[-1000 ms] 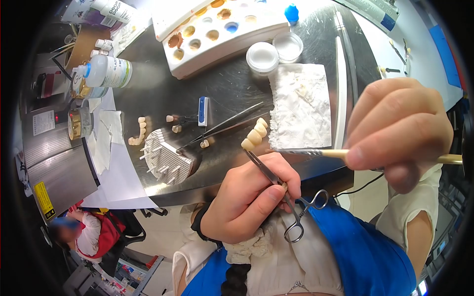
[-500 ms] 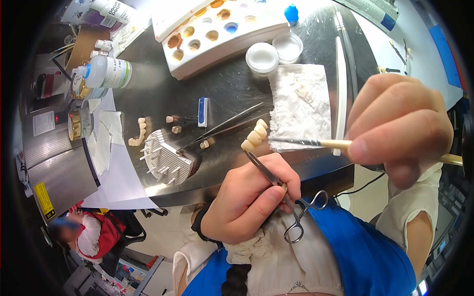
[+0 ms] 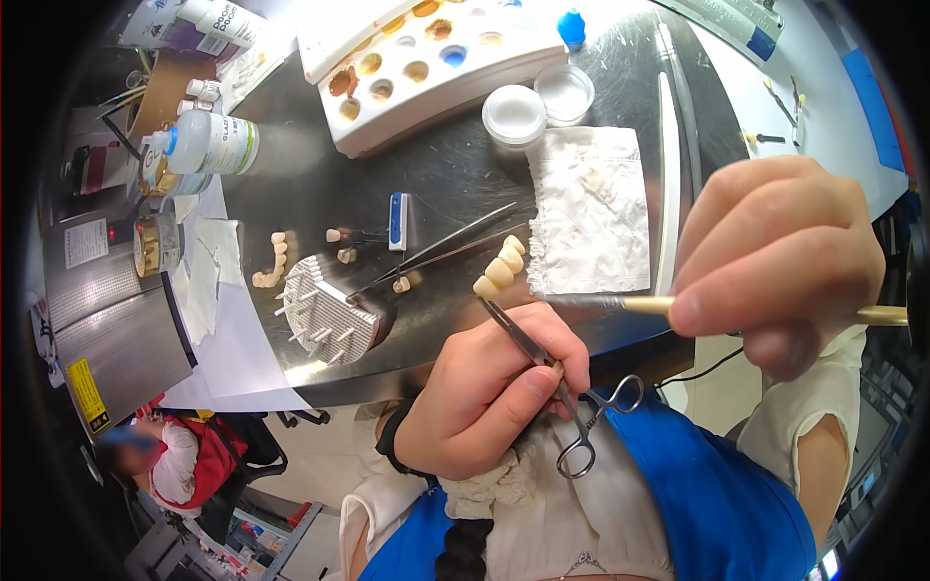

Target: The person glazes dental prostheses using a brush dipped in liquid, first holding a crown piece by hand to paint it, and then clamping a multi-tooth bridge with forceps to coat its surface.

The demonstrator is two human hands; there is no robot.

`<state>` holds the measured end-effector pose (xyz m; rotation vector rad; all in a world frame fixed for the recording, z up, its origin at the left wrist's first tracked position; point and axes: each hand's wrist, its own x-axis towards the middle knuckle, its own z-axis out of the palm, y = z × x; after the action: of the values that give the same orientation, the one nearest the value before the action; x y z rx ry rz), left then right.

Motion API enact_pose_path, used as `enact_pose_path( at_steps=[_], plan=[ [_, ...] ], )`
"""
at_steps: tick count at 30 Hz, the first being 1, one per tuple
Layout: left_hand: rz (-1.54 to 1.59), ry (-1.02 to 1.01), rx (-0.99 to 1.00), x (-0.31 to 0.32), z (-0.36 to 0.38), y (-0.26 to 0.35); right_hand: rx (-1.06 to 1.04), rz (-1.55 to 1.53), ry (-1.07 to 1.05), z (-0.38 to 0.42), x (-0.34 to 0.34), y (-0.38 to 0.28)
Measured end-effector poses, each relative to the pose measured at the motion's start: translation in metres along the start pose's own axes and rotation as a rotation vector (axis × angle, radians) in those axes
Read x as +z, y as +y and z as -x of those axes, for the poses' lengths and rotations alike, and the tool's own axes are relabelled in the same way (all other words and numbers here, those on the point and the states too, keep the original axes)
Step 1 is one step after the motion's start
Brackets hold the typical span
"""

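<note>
My left hand (image 3: 499, 392) is closed around a metal hemostat (image 3: 523, 337), its ring handles hanging toward my lap. The hemostat's tips grip one end of a short row of tooth-coloured dental crowns (image 3: 500, 268). In my right hand (image 3: 780, 261) is a thin brush with a pale wooden handle (image 3: 647, 305), held level and pointing left. Its tip lies just right of and below the crowns, apart from them. Under the brush tip's upper side lies a white folded tissue (image 3: 591, 213) with faint stains.
A white palette (image 3: 426, 102) with coloured wells stands at the back, near two small round jars (image 3: 513, 114). Left lie a pegged firing tray (image 3: 325, 315), tweezers (image 3: 436, 250) and another crown row (image 3: 279, 257). A glaze bottle (image 3: 218, 143) stands farther left. A seated person (image 3: 179, 460) is at lower left.
My right hand has shifted slightly left and down, and the brush tip has dropped lower, away from the crowns. My left hand and the hemostat stay almost in place.
</note>
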<state>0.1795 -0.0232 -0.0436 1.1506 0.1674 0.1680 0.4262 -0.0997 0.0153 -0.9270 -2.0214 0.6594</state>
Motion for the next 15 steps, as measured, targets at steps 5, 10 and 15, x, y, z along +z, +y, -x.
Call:
enact_pose_path(
  at_steps=[5,10,15],
  plan=[
    [-0.013,-0.002,0.012,0.000,0.001,-0.001,0.015,0.009,-0.010,0.003,0.001,-0.001],
    [0.099,0.047,-0.001,0.002,0.003,-0.001,0.017,0.081,0.024,0.000,0.003,-0.001],
    [0.109,0.069,-0.015,0.004,0.004,0.001,-0.081,0.124,0.212,-0.003,0.027,0.010]
  ],
)
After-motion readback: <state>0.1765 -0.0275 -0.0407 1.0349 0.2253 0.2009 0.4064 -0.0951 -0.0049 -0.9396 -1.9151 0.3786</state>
